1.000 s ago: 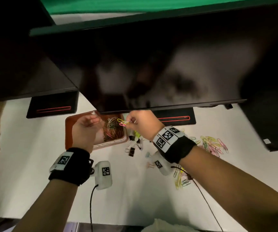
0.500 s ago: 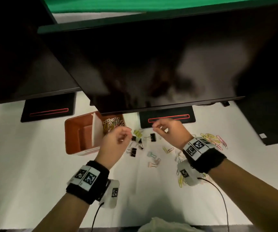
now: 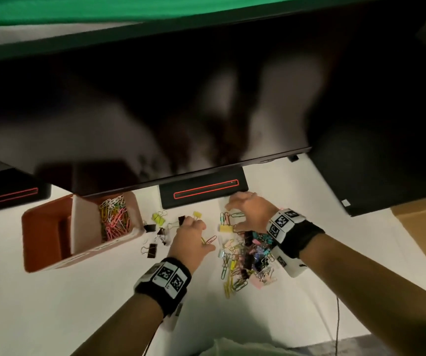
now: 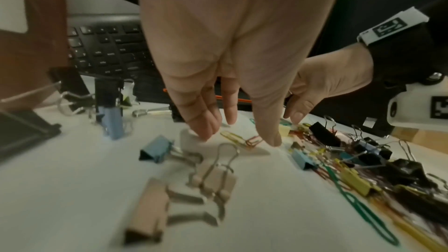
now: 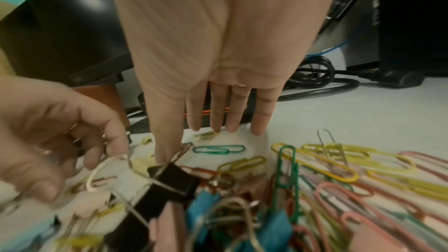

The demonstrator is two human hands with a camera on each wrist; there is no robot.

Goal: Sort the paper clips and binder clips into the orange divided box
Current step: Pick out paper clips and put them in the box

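Note:
The orange divided box [image 3: 45, 227] stands at the left; its right compartment holds coloured paper clips [image 3: 114, 222]. Loose binder clips [image 3: 155, 227] lie between the box and my left hand [image 3: 196, 233]. That hand [image 4: 237, 133] hangs open, fingertips down just over a yellow and a red paper clip [image 4: 244, 139], holding nothing. A mixed pile of clips [image 3: 247, 255] lies under my right wrist. My right hand [image 3: 235, 214] is open, its straight fingers [image 5: 232, 120] touching the table by a green paper clip [image 5: 218, 149]. A black binder clip [image 5: 169, 181] sits beside its thumb.
Dark monitors [image 3: 181, 98] overhang the far side of the white desk, with a stand base [image 3: 204, 191] right behind my hands. A keyboard [image 4: 109, 49] lies behind the box. A cardboard box [image 3: 425, 232] stands at the right, and black cables [image 5: 315, 78] lie behind the pile.
My right hand has left the box, where it held paper clips, and come down on the desk by the pile. My left hand has moved right, from the box to the loose clips.

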